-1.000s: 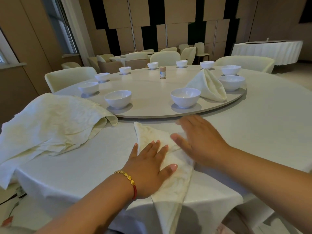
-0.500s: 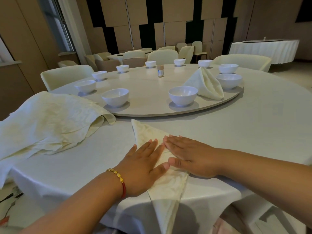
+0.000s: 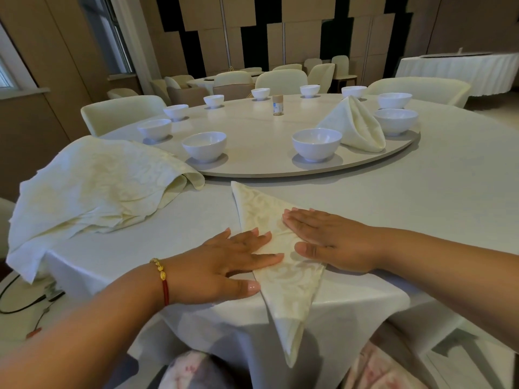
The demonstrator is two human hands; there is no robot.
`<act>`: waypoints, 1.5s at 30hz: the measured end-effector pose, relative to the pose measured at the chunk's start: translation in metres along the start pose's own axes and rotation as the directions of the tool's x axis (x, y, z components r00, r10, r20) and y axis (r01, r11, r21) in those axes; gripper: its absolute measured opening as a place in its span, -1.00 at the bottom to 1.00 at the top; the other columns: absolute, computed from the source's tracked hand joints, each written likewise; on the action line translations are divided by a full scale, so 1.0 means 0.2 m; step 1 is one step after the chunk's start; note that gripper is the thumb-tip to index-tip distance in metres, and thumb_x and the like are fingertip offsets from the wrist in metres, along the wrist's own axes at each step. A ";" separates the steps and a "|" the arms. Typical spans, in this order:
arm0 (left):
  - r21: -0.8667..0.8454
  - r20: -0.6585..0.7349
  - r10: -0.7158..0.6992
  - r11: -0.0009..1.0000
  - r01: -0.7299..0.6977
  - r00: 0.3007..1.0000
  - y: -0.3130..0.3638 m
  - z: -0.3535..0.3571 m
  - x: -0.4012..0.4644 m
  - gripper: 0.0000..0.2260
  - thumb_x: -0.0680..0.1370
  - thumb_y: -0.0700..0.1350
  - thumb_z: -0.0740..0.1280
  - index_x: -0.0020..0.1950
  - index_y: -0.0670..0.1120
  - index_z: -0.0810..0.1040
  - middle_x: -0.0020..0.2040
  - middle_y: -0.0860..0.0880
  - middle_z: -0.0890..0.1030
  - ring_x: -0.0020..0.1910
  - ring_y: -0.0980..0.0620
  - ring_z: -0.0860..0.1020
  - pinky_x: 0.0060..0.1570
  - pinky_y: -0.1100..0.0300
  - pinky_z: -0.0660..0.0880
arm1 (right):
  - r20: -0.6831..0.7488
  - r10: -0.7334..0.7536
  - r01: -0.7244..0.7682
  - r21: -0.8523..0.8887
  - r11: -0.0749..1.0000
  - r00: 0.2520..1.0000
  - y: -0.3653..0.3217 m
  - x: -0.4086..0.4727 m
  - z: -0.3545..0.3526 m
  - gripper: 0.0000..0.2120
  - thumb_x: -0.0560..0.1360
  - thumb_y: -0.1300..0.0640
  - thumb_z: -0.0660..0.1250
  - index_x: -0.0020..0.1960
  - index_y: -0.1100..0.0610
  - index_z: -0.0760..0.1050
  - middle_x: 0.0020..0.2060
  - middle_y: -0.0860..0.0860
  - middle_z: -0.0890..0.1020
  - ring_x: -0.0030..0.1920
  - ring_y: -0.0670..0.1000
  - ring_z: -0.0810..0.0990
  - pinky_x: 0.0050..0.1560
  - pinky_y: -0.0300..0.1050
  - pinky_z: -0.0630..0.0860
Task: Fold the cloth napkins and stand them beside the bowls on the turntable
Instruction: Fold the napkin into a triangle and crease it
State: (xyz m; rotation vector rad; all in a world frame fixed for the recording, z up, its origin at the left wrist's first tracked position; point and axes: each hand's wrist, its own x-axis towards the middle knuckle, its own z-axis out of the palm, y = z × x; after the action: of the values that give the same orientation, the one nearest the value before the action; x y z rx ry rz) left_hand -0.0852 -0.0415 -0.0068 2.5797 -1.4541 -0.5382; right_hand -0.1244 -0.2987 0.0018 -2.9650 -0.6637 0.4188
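At the table's near edge lay the cream, patterned cloth napkin [image 3: 283, 248], folded to a long triangle with its tip drooping over; soft, limp and light, I judged it best pinched at a corner. The left hand [image 3: 224, 265] and right hand [image 3: 334, 240] pressed it flat, fingers straight, spread, grasping nothing. Beyond, a folded napkin [image 3: 354, 124] stood between white bowls [image 3: 316, 144] on the pale round turntable [image 3: 252, 127].

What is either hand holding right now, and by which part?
Nothing is gripped. Both hands lie flat, palms down, on the folded napkin: the left hand presses its left edge, the right hand its right side near the table edge.
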 end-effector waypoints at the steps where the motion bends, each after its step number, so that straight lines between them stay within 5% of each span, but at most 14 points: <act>1: -0.057 0.007 0.009 0.998 -0.008 1.000 0.00 -0.01 0.00 -0.54 0.55 0.24 0.10 0.38 0.53 -0.01 0.52 0.32 -0.17 0.45 0.39 -0.28 0.41 0.20 -0.38 | 0.002 0.005 -0.005 0.002 1.000 1.000 0.00 0.00 0.00 -0.27 0.50 -0.28 -0.22 0.55 0.00 -0.31 0.53 -0.13 -0.28 0.45 -0.27 -0.31 0.35 -0.39 -0.36; 7: -0.140 -0.208 0.026 0.989 -0.056 0.978 -0.01 -0.02 0.03 -0.71 0.56 0.13 0.27 0.25 0.40 0.41 0.49 0.27 0.18 0.45 0.42 0.00 0.47 0.22 -0.24 | -0.016 -0.027 0.027 0.027 0.999 1.000 0.02 0.01 0.02 -0.13 0.35 -0.40 -0.33 0.56 -0.01 -0.29 0.53 -0.15 -0.26 0.48 -0.25 -0.32 0.37 -0.38 -0.36; 11: -0.128 -0.421 0.063 0.984 -0.128 0.905 0.02 -0.01 0.07 -0.63 0.46 0.26 0.25 0.14 0.14 0.64 0.26 0.26 0.53 0.36 0.33 0.33 0.43 0.30 0.17 | 0.002 0.013 -0.013 0.302 0.953 1.000 0.08 0.02 0.03 -0.43 0.61 -0.17 -0.17 0.57 -0.05 -0.17 0.53 -0.22 -0.13 0.38 -0.44 -0.24 0.23 -0.60 -0.35; 13: -0.197 -0.520 0.012 0.971 -0.134 0.854 0.05 -0.02 0.09 -0.73 0.50 0.13 0.32 0.06 0.04 0.68 0.11 0.17 0.63 0.19 0.25 0.49 0.23 0.35 0.38 | 0.018 -0.037 0.015 0.660 0.751 0.999 0.07 0.02 0.01 -0.46 0.60 -0.16 -0.06 0.55 -0.04 0.06 0.43 -0.35 0.11 0.27 -0.61 -0.05 0.31 -0.60 -0.19; 15: -0.421 -0.586 -0.162 0.898 -0.127 0.794 0.08 -0.02 0.11 -0.88 0.54 -0.08 0.36 -0.07 -0.06 0.69 -0.06 0.02 0.64 -0.01 0.19 0.56 0.06 0.34 0.46 | -0.028 -0.072 0.055 0.914 0.403 0.997 0.06 0.00 0.00 -0.42 0.49 -0.24 0.10 0.42 0.02 0.34 0.30 -0.36 0.40 0.26 -0.48 0.33 0.35 -0.40 0.25; 17: -0.734 -0.519 -0.339 0.648 -0.206 0.785 0.09 -0.01 0.14 -0.79 0.57 -0.21 0.30 -0.22 -0.13 0.64 -0.21 -0.15 0.56 -0.14 0.03 0.53 0.02 0.17 0.50 | -0.080 -0.051 0.090 0.961 0.261 0.996 0.09 0.00 -0.02 -0.41 0.57 -0.27 0.00 0.38 0.08 0.41 0.31 -0.19 0.50 0.31 -0.23 0.45 0.27 -0.36 0.37; 19: -0.866 -0.449 -0.455 0.436 -0.247 0.769 0.08 0.01 0.18 -0.71 0.60 -0.19 0.26 -0.32 -0.10 0.56 -0.30 -0.12 0.46 -0.22 -0.06 0.42 -0.07 0.05 0.45 | -0.150 0.023 0.135 0.941 0.311 0.988 0.12 0.01 -0.02 -0.29 0.55 -0.34 -0.11 0.32 0.15 0.48 0.25 -0.06 0.57 0.27 -0.09 0.51 0.26 -0.30 0.37; 22: -0.850 -0.465 -0.565 0.501 -0.164 0.682 0.07 -0.01 0.21 -0.67 0.53 0.07 0.29 -0.30 -0.14 0.45 -0.35 -0.11 0.39 -0.30 -0.08 0.31 -0.19 0.00 0.30 | -0.221 0.027 0.202 0.929 0.310 0.975 0.17 0.02 -0.02 -0.55 0.52 -0.12 0.28 0.01 0.32 0.47 -0.17 0.04 0.60 -0.15 -0.05 0.58 -0.09 -0.28 0.48; 24: -0.793 -0.499 -0.594 0.606 -0.058 0.631 0.07 -0.02 0.22 -0.64 0.54 0.12 0.25 -0.28 -0.14 0.43 -0.38 -0.08 0.43 -0.34 -0.07 0.35 -0.22 0.04 0.33 | -0.166 0.076 0.129 0.927 0.352 0.983 0.16 0.04 -0.03 -0.66 0.38 0.06 0.40 -0.01 0.29 0.47 -0.19 0.07 0.59 -0.17 -0.03 0.58 -0.13 -0.23 0.49; 28: -0.676 -0.515 -0.667 0.702 0.224 0.538 0.07 -0.05 0.26 -0.66 0.64 -0.01 0.12 -0.28 -0.13 0.39 -0.35 -0.07 0.48 -0.34 0.00 0.41 -0.30 0.17 0.33 | -0.151 0.287 -0.080 0.749 0.658 0.946 0.14 0.10 -0.11 -0.86 0.44 0.01 0.37 -0.16 0.08 0.52 -0.25 0.00 0.58 -0.20 -0.01 0.52 -0.13 -0.14 0.42; 32: -0.647 -0.449 -0.752 0.646 0.405 0.483 0.06 -0.09 0.32 -0.69 0.63 -0.10 0.09 -0.31 -0.09 0.35 -0.33 -0.03 0.43 -0.35 0.06 0.36 -0.36 0.21 0.25 | -0.171 0.355 -0.219 0.526 0.822 0.919 0.11 0.19 -0.17 -0.71 0.58 0.03 0.26 -0.31 0.05 0.41 -0.32 -0.04 0.51 -0.27 -0.05 0.43 -0.23 -0.18 0.31; 38: -0.604 -0.385 -0.808 0.586 0.541 0.445 0.05 -0.13 0.37 -0.75 0.60 -0.11 0.11 -0.27 -0.12 0.35 -0.31 -0.04 0.42 -0.33 0.05 0.38 -0.35 0.18 0.27 | -0.147 0.380 -0.302 0.382 0.874 0.913 0.08 0.29 -0.19 -0.63 0.64 0.06 0.15 -0.34 0.08 0.38 -0.39 -0.06 0.49 -0.34 -0.07 0.41 -0.31 -0.22 0.27; 43: -0.543 -0.332 -0.836 0.548 0.636 0.437 0.03 -0.17 0.41 -0.80 0.64 -0.10 0.10 0.00 -0.17 0.46 -0.18 -0.05 0.46 -0.13 -0.02 0.44 -0.12 0.19 0.36 | -0.167 0.437 -0.408 0.181 0.895 0.884 0.06 0.35 -0.19 -0.65 0.64 -0.03 0.07 -0.29 0.07 0.28 -0.30 -0.03 0.42 -0.15 0.06 0.45 -0.17 -0.12 0.34; 45: -0.538 -0.289 -0.851 0.523 0.661 0.438 0.02 -0.19 0.42 -0.81 0.63 -0.14 0.12 0.08 -0.20 0.48 -0.17 -0.06 0.49 -0.09 -0.04 0.48 -0.09 0.18 0.40 | -0.215 0.468 -0.435 0.182 0.882 0.857 0.06 0.36 -0.18 -0.64 0.63 -0.08 0.06 -0.29 0.04 0.23 -0.32 -0.04 0.39 -0.19 0.04 0.41 -0.26 -0.13 0.30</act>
State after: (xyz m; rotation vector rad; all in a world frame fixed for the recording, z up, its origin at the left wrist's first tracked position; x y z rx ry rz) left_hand -0.0351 -0.1163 0.0094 2.6245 0.1059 -0.0842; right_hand -0.0465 -0.2785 0.0162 -2.9528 0.0958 0.0911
